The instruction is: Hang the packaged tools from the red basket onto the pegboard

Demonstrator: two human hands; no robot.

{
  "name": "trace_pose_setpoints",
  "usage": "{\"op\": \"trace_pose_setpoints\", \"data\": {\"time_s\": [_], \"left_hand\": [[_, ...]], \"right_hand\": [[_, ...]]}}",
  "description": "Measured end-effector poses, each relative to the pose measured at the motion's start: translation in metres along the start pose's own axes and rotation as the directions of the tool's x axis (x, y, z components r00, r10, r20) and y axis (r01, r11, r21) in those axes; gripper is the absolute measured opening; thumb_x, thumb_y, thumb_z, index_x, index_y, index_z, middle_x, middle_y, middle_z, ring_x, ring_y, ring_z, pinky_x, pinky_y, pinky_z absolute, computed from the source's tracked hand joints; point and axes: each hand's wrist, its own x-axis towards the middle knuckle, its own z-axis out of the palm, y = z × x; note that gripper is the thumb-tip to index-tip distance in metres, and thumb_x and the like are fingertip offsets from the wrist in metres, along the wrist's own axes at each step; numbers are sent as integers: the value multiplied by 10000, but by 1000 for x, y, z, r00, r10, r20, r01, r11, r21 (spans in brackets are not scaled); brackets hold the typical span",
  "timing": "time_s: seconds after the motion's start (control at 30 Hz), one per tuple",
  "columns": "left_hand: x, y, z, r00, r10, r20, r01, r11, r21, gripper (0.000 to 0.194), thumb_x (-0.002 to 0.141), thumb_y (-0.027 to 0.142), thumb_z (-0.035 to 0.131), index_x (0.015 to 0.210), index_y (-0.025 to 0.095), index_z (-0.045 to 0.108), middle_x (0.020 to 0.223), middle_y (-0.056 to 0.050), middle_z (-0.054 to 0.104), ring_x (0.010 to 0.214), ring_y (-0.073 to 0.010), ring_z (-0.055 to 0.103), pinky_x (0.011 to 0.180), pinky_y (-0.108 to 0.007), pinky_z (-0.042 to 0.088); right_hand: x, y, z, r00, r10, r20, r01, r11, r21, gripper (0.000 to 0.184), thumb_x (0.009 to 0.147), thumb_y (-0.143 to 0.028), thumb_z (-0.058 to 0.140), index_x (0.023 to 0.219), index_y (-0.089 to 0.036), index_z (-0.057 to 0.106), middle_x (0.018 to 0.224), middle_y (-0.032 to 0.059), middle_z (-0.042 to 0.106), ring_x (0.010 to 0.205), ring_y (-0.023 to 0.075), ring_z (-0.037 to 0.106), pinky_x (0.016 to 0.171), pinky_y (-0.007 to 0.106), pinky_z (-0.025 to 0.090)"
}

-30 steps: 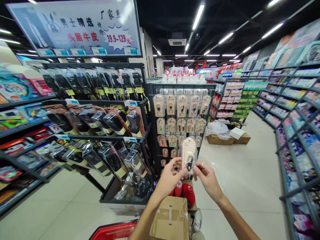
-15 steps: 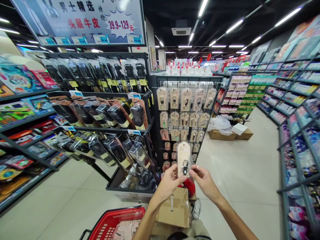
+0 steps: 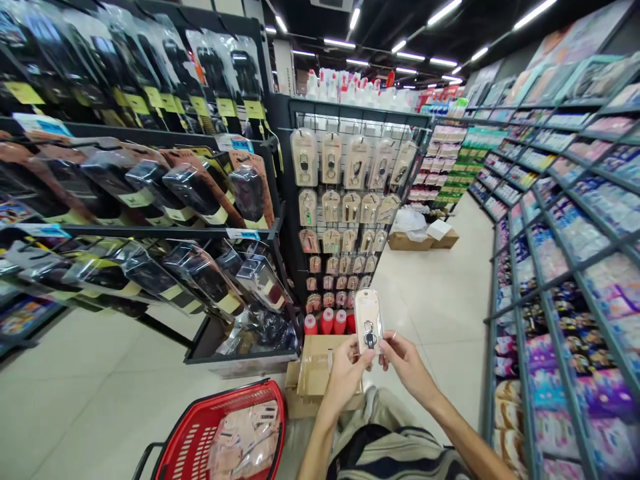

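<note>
A packaged keychain (image 3: 369, 320) on a pale backing card is held upright between my hands, its dark fob and metal ring showing through the clear plastic. My left hand (image 3: 349, 367) grips the lower left edge, thumb on the front. At the lower right edge, my right hand (image 3: 403, 360) pinches the same pack; a ring is on one finger. Behind it stands a wire rack (image 3: 360, 112) hung with rows of similar keychain packs (image 3: 357, 162). Below left, a red shopping basket (image 3: 193, 437) contains several similar-looking flat packs (image 3: 245, 440).
Cardboard boxes (image 3: 313, 373) sit on the floor by the rack, near red-capped bottles (image 3: 327, 321). Belts in clear packs (image 3: 195, 193) hang at left. Goods-filled shelving (image 3: 560, 287) lines the right side. Further boxes (image 3: 415, 240) lie in the aisle.
The view has tilted down and come closer to the rack, bringing more of the basket into sight. Both hands still hold the packaged keychain.
</note>
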Motion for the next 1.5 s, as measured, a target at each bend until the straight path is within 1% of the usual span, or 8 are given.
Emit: {"op": "trace_pose_setpoints", "data": {"time_s": [0.27, 0.4, 0.6, 0.77, 0.87, 1.07, 1.27, 1.5], "left_hand": [[-25, -12, 67, 999, -48, -1, 48, 997, -53, 445, 842, 482, 832, 1073, 115, 734, 838, -75, 702, 628, -127, 564, 607, -239, 468], [-51, -35, 93, 988, -142, -65, 139, 989, -46, 486, 805, 505, 858, 1060, 107, 744, 853, -81, 699, 626, -122, 568, 574, -230, 479], [-133, -80, 104, 903, -325, -282, 341, 940, 8, 591, 735, 574, 890, 1079, 112, 756, 872, -89, 713, 610, -120, 574, 538, -229, 492], [-198, -80, 110, 800, -372, -470, 403, 914, -38, 567, 713, 553, 911, 1068, 136, 765, 838, -66, 700, 638, -137, 595, 528, -232, 506], [-211, -73, 114, 763, -345, -547, 380, 923, -52, 534, 746, 543, 890, 1076, 142, 764, 890, -73, 715, 666, -139, 605, 557, -244, 529], [-216, -53, 124, 790, -285, -543, 342, 940, 5, 525, 760, 511, 881, 1066, 108, 745, 773, -53, 686, 650, -144, 607, 564, -253, 528], [-244, -33, 114, 863, -203, -463, 246, 969, 34, 456, 813, 463, 845, 1089, 115, 742, 791, -52, 691, 674, -145, 620, 599, -260, 541], [-319, -7, 63, 892, -121, -436, 133, 991, -3, 429, 849, 445, 822, 1114, 115, 750, 795, -48, 685, 683, -137, 619, 609, -246, 537]], "right_hand": [[-52, 5, -43, 998, 7, -61, -5, 1000, 25, 416, 989, -575, 640, 1161, -197, 664, 915, 35, 655, 727, 176, 576, 674, 312, 521], [-85, 20, -67, 998, 52, -45, -51, 998, 30, 421, 983, -583, 641, 1124, -190, 695, 958, 51, 666, 738, 181, 577, 699, 325, 514], [-153, 79, -68, 971, 224, 83, -231, 969, 90, 432, 979, -583, 648, 1132, -187, 725, 892, 49, 690, 770, 204, 603, 723, 333, 499], [-190, 82, -51, 949, 226, 221, -244, 968, 58, 446, 1006, -580, 599, 1139, -180, 743, 906, 54, 717, 789, 202, 613, 725, 322, 489], [-194, 73, -50, 955, 194, 226, -216, 973, 80, 429, 1009, -565, 601, 1108, -171, 736, 918, 54, 720, 802, 199, 636, 739, 316, 505], [-202, 59, -54, 969, 162, 187, -184, 977, 106, 391, 989, -541, 648, 1107, -176, 726, 890, 38, 712, 781, 181, 642, 735, 301, 519], [-232, 42, -24, 988, 126, 83, -137, 980, 141, 391, 951, -533, 702, 1106, -175, 730, 916, 47, 724, 744, 174, 638, 723, 314, 537], [-283, 13, 65, 995, 88, 42, -94, 981, 167, 384, 942, -528, 720, 1102, -179, 725, 889, 41, 708, 734, 171, 626, 696, 313, 538]]}}
